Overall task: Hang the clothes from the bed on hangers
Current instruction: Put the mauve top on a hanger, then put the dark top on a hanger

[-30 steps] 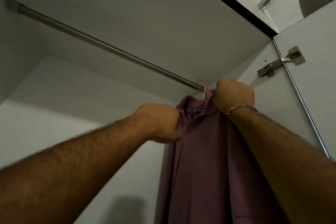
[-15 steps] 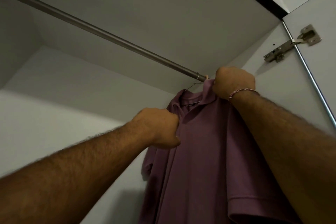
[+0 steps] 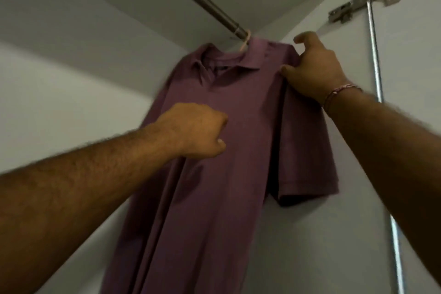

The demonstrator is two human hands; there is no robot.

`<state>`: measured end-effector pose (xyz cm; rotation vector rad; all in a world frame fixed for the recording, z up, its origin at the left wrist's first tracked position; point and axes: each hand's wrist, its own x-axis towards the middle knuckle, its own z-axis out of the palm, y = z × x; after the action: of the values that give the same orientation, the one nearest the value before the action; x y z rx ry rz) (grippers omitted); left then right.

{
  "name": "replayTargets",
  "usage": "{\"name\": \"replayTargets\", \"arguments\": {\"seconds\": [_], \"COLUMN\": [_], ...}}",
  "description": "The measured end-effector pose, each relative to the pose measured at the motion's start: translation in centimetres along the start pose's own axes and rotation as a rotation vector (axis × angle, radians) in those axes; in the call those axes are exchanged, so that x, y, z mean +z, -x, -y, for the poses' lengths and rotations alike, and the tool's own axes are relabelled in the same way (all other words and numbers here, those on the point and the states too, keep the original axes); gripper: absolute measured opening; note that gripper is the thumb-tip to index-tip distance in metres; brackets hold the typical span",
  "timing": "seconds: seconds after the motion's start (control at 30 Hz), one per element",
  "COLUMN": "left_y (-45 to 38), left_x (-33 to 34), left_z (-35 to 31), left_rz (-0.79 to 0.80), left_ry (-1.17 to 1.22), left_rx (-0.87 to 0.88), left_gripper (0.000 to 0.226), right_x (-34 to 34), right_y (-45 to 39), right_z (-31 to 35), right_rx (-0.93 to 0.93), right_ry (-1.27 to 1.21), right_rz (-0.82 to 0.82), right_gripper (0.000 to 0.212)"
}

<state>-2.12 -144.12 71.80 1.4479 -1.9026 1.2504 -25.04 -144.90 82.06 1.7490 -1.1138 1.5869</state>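
the white closet walls (image 3: 71, 79) fill most of the view, with the closet top above and a side wall (image 3: 310, 234) on the right. a shiny strip (image 3: 374, 67) runs down that side wall, and it is cut off by the right arm partway.

the purple shirt (image 3: 214, 198) is the next biggest thing. it hangs inside the closet, up in the right corner, and drops down past the bottom edge of the view. its collar (image 3: 229, 64) is at the top and one short sleeve (image 3: 307, 155) sticks out to the right, next to the side wall.

two bare arms reach up from the bottom corners. the left hand (image 3: 198, 131) is in front of the shirt's chest, below the collar. its fingers are curled in tight like a fist, and the cloth falls in long folds under it, but i cannot tell if it really has hold of the cloth. the right hand (image 3: 315, 71) holds the shirt at the shoulder, with the thumb in front and the fingers bent around the top edge. a thin bracelet (image 3: 338, 93) sits on that wrist.

a gray metal rod (image 3: 202, 0) runs across the top of the closet. the pale hanger hook (image 3: 245, 40) loops over the rod's right end, just above the collar.

a small metal hinge (image 3: 365, 2) is high on the right.
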Motion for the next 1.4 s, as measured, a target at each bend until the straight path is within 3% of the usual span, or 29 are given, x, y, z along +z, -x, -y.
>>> {"name": "replayTargets", "arguments": {"seconds": [0.13,0.23,0.4,0.53,0.67,0.87,1.1,1.2,1.4], "left_y": [2.5,5.7,14.3,22.9,33.5,52.9,67.0,70.9,78.7], "left_x": [2.7,4.7,6.5,5.3,2.0,-11.6,-29.7,-37.9,-51.0], "left_z": [-3.6,-8.0,-19.1,-30.6,-42.6,-60.4,-73.6,-77.7,-82.8], "left_rz": [-0.161,-0.180,-0.126,-0.166,-0.105,0.445,1.042,1.262,1.513], "left_ry": [0.252,0.503,0.929,1.114,1.380,1.870,2.012,2.035,1.958], "left_rx": [0.109,0.177,0.218,0.341,0.449,0.775,1.028,1.122,1.435], "left_gripper": [0.054,0.074,0.077,0.073,0.073,0.067,0.067,0.067,0.061], "right_x": [-1.6,-2.1,-6.3,-14.8,-24.7,-45.0,-66.8,-74.9,-85.5], "right_y": [7.9,15.8,32.1,45.7,59.6,80.1,93.8,98.3,105.1], "right_z": [-1.4,-2.7,-5.3,-6.4,-6.1,-1.2,9.5,14.6,22.8], "right_rx": [0.032,0.053,0.203,0.396,0.692,1.111,1.493,1.623,1.739], "right_ry": [-0.030,-0.046,-0.013,0.102,0.153,0.328,0.556,0.677,0.928], "right_rz": [0.018,0.032,0.107,0.181,0.116,-0.011,-0.222,-0.417,-0.885], "right_gripper": [0.065,0.064,0.058,0.057,0.050,0.047,0.048,0.044,0.033]}}
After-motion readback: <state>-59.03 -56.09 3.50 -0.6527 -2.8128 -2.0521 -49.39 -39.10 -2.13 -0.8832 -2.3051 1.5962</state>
